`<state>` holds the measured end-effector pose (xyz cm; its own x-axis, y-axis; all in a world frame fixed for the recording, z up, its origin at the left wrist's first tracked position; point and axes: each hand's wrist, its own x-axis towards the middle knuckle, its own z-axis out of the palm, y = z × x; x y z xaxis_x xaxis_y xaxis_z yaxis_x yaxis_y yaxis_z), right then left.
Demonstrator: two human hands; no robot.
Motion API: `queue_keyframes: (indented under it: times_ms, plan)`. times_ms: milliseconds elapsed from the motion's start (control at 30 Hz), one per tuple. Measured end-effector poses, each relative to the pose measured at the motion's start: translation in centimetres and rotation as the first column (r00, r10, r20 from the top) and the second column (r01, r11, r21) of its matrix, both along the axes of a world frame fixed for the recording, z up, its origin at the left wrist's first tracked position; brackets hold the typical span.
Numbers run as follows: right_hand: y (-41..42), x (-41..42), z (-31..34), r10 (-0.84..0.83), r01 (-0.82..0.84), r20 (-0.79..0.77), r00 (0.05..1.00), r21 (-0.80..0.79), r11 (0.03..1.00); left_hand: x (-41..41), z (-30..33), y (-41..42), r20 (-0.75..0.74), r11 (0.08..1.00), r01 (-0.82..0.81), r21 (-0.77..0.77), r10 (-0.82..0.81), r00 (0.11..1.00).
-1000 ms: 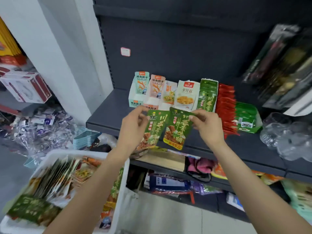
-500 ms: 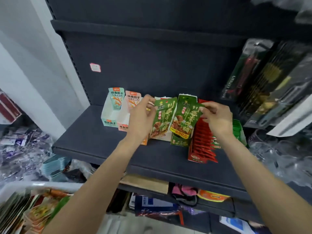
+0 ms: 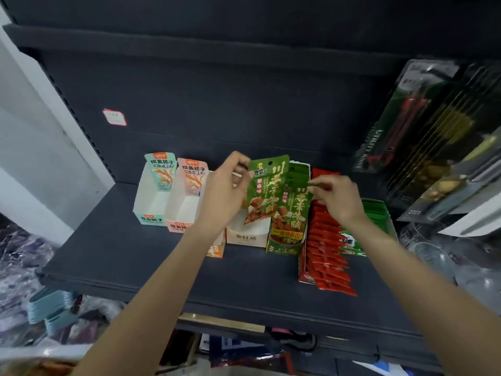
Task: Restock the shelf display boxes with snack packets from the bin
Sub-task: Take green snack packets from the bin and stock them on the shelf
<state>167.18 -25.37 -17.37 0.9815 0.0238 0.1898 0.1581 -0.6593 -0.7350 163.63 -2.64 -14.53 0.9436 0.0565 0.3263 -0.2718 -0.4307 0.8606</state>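
We see two bare forearms entering from the lower edge, w/ no sleeve, cuff or glove on either as far as the frame shows. Left hand point(image 3: 222, 196): no ring, watch or band visible; wrist bare. Right hand point(image 3: 337, 199): likewise unadorned, wrist bare. Nails appear short & unpainted, though detail is too soft to confirm. We see no other part of the person.

Green snack packets point(image 3: 267, 191): glossy plastic film w/ sheen. Display boxes point(image 3: 151, 204): matt white cardboard. Shelf point(image 3: 130, 256): dark matt, smooth. Red packets point(image 3: 326, 253): shiny foil-like. Clear crinkly plastic wrap point(image 3: 16, 261) at left.
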Motion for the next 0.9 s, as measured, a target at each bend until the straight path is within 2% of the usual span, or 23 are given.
queue_keyframes:
  times_ms: [167,333,533,667,800,900]
  plan:
    - [-0.2,0.3,-1.7,0.009,-0.014,-0.029,1.0,-0.184,0.983,0.2,-0.6,-0.1,-0.05,0.998,0.0,-0.06,-0.002,0.999]
    - [-0.2,0.4,-2.3,0.017,-0.029,-0.055,0.998,-0.234,0.972,0.4,-1.0,-0.4,-0.076,0.994,0.024,-0.105,-0.032,0.997]
    - [-0.6,0.5,-2.1,0.046,-0.052,-0.045,0.998,-0.138,0.989,1.0,-1.2,-1.3,-0.058,0.976,0.121,-0.181,-0.133,0.989]
    - [-0.8,0.3,-1.9,0.041,-0.047,-0.058,0.997,-0.107,0.993,1.9,-2.1,-2.4,-0.072,0.967,0.182,-0.177,-0.197,0.978]
    - [-1.2,-0.3,-1.1,0.078,-0.068,-0.137,0.987,0.081,0.994,2.8,-3.4,-3.5,-0.11,0.969,0.183,-0.166,-0.203,0.973]
    - [-1.5,-0.9,-0.2,0.102,-0.078,-0.122,0.987,0.183,0.98,3.1,-3.9,-4.0,-0.109,0.971,0.173,-0.166,-0.193,0.975]
